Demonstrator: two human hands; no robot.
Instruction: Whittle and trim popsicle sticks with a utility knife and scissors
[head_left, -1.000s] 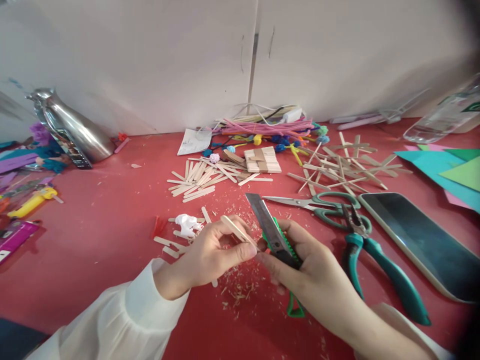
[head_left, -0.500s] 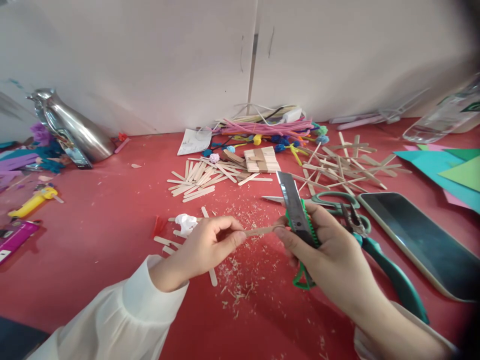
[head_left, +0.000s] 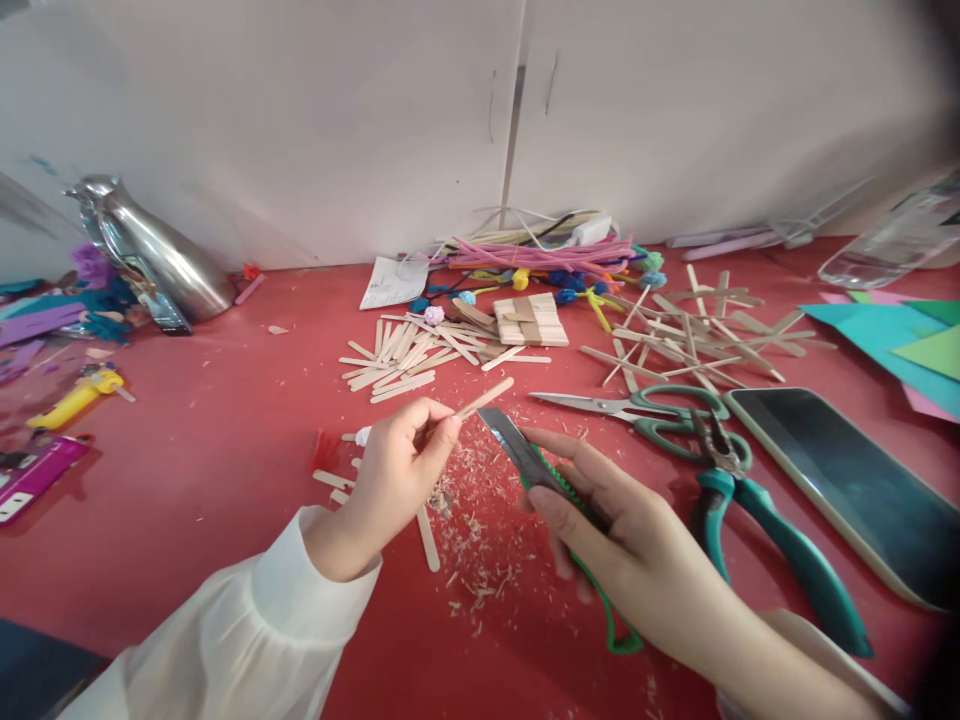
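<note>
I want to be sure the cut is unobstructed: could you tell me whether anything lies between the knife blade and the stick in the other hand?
Nothing visible: the knife blade and the stick pinched by the left hand are separated only by open air.

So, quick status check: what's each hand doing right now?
Left hand pinching wooden stick. Right hand gripping green utility knife, blade out, just short of the stick. Shavings beneath.

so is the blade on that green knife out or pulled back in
Out. A long bare stretch of blade sticks out past the green knife held in the right hand.
</note>
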